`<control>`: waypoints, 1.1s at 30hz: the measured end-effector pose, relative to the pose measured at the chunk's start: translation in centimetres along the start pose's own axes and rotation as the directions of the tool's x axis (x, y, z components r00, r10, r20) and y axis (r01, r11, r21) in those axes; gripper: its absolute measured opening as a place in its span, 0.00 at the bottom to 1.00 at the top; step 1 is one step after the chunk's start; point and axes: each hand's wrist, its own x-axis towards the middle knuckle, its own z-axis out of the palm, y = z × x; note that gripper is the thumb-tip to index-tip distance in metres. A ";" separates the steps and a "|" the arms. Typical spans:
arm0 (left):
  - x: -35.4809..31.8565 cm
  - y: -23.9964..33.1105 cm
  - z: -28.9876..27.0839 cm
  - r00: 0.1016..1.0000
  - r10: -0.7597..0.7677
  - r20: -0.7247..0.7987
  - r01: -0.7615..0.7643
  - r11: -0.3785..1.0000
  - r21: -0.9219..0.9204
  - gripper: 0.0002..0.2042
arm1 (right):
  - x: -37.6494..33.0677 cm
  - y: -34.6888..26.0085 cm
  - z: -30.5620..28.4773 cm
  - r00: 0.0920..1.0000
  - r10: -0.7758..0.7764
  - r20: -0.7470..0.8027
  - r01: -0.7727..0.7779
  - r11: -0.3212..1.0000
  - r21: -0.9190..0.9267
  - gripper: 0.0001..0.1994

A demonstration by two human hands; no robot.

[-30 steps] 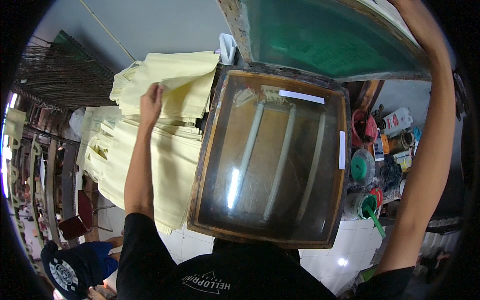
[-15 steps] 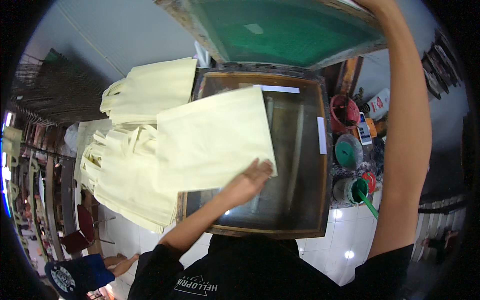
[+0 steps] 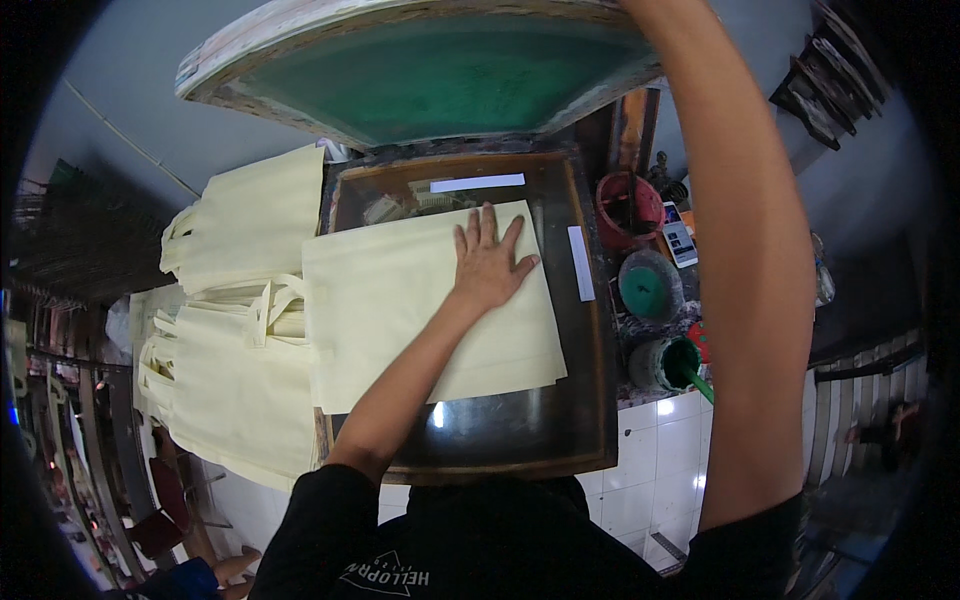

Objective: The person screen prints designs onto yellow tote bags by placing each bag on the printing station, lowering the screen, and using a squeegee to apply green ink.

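My left hand (image 3: pixel 490 270) lies flat with fingers spread on a pale yellow fabric tote bag (image 3: pixel 390 300). That bag rests on a dark glass-topped printing board (image 3: pixel 510 435) with a wooden rim, its left edge against the stacked bags. Above the board's far side, a screen-printing frame (image 3: pixel 450 85) with green mesh is tilted up. My right arm (image 3: pixel 740 230) reaches up to the frame's right corner; the fingers of my right hand are beyond the top edge. Two white strips, a far strip (image 3: pixel 477 183) and a right strip (image 3: pixel 581 263), lie on the board.
Left of the board are a far bag stack (image 3: pixel 255 215) and a near bag stack (image 3: pixel 235 385). At right stand a red bucket (image 3: pixel 630 205), a bowl of green ink (image 3: pixel 648 288), an ink tub (image 3: pixel 665 365) with a green handle, and a phone (image 3: pixel 680 243). Another person's legs (image 3: pixel 235 570) show lower left.
My left hand has moved from the bag's near right corner to its far part and flattened. The bag has shifted nearer and straightened on the board. The view has swung right.
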 end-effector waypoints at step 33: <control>9.3 5.2 0.0 0.844 -0.249 0.476 0.208 0.968 0.139 0.53 | -1.0 0.1 -0.4 0.998 -0.065 -0.003 0.065 0.998 0.022 0.13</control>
